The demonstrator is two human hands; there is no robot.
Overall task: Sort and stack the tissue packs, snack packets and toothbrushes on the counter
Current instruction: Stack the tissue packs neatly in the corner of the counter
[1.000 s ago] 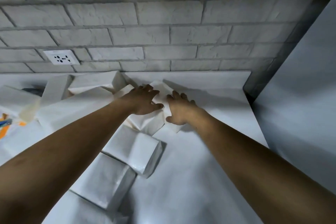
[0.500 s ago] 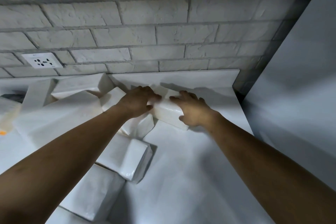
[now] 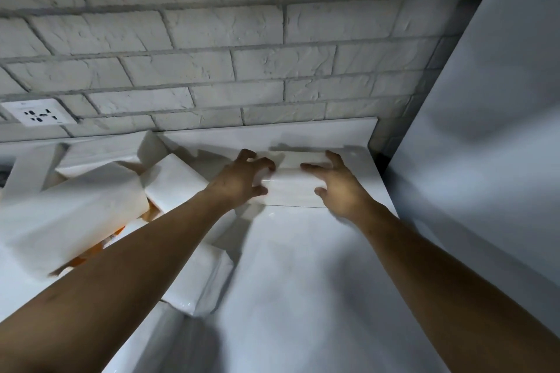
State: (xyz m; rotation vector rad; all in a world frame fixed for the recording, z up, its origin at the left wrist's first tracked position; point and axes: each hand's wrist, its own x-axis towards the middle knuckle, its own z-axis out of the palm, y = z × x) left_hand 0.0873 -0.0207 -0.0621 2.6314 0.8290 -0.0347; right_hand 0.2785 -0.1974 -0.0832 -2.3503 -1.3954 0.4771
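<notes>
Counter (image 3: 303, 275) white; brick wall (image 3: 212, 70) behind

1 tissue pack (image 3: 289, 191) — left hand (image 3: 241, 180) grips, right hand (image 3: 338, 189) touches it.

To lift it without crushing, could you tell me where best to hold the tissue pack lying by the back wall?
Probably its two short ends, from left and right: the tissue pack lies flat, long side along the wall, with the left hand and right hand at those ends.
</notes>
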